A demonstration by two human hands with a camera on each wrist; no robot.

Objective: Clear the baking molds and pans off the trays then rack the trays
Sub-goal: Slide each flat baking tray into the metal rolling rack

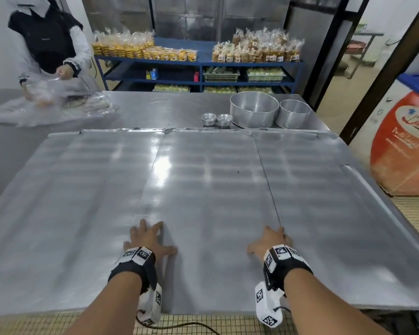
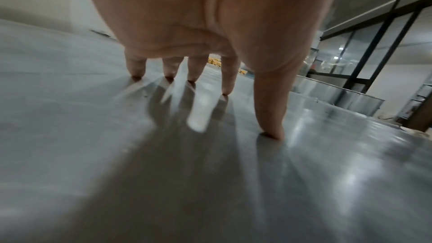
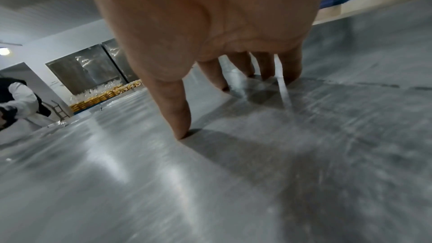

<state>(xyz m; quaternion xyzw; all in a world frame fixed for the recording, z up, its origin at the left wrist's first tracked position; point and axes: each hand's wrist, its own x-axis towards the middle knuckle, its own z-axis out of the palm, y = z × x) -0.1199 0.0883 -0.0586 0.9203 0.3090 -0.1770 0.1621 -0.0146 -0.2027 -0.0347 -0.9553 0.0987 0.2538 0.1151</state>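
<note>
The middle tray (image 1: pixel 211 189) lies flat on the table between two others, and your left hand (image 1: pixel 145 240) and right hand (image 1: pixel 271 243) rest on it, fingers spread, gripping nothing. It looks thin, stiff and slick, so hook its near edge. The pans (image 1: pixel 254 109) stand beyond.

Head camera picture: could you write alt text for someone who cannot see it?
A person's left hand and right hand press spread fingers on the middle tray of three bare metal trays lying side by side. Behind stand two round pans and small stacked molds; another person handles plastic bags.
</note>
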